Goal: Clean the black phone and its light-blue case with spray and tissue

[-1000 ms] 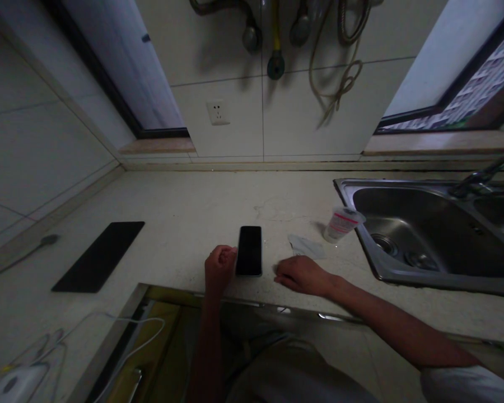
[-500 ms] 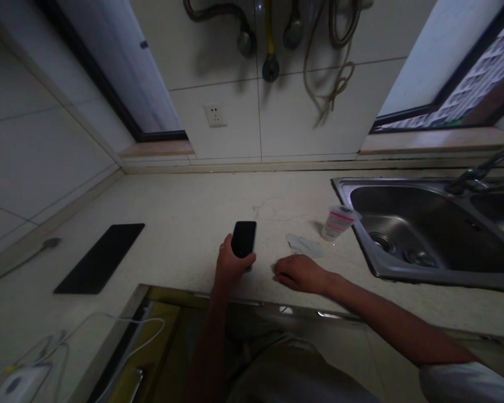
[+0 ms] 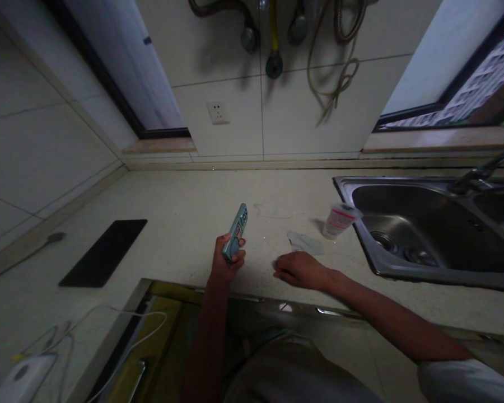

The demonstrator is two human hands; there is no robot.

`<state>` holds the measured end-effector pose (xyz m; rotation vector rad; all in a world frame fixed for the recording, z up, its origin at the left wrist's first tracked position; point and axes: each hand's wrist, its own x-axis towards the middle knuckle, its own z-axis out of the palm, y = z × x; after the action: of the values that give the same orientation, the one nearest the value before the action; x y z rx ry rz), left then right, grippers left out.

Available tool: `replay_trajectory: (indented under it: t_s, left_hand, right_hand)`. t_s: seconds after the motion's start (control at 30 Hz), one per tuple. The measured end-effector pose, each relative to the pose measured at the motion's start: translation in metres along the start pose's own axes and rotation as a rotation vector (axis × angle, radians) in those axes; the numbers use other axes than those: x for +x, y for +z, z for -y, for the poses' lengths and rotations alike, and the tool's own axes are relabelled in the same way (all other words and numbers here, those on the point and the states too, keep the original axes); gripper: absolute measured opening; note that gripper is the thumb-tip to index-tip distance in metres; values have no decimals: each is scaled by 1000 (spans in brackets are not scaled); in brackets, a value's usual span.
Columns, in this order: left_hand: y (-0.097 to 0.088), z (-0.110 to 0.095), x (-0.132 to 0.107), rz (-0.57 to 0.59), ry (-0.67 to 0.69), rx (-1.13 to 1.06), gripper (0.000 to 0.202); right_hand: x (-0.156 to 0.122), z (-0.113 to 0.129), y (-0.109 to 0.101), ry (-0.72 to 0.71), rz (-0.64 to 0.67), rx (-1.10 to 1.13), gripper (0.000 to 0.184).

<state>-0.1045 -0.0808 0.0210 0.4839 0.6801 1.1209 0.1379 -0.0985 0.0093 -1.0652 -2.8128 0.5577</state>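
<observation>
Teal in the head view, a tilted phone [image 3: 237,230] is grasped by the left hand [image 3: 223,267] over pale countertop [image 3: 185,196] reaching the tiled wall [image 3: 311,137] — the curled right hand [image 3: 301,270], its grip unclear, near the front edge [image 3: 273,298], a wrapper [image 3: 309,244] just beyond, and a plastic cup [image 3: 338,223] and steel sink [image 3: 380,267] bounding the right.
</observation>
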Motion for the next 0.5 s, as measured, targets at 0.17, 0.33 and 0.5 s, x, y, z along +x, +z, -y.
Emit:
replay_trajectory:
  t_s: [0.17, 0.33, 0.5]
  left_hand:
    - [7, 6, 0, -112, 34, 38, 43]
    - [16, 16, 0, -254, 162, 204, 59]
    - [18, 21, 0, -322, 268, 266, 60]
  right_hand:
    - [0, 1, -1, -2, 0, -7, 28]
    - [-1, 1, -1, -3, 7, 1, 27]
    - [0, 1, -2, 1, 8, -6, 28]
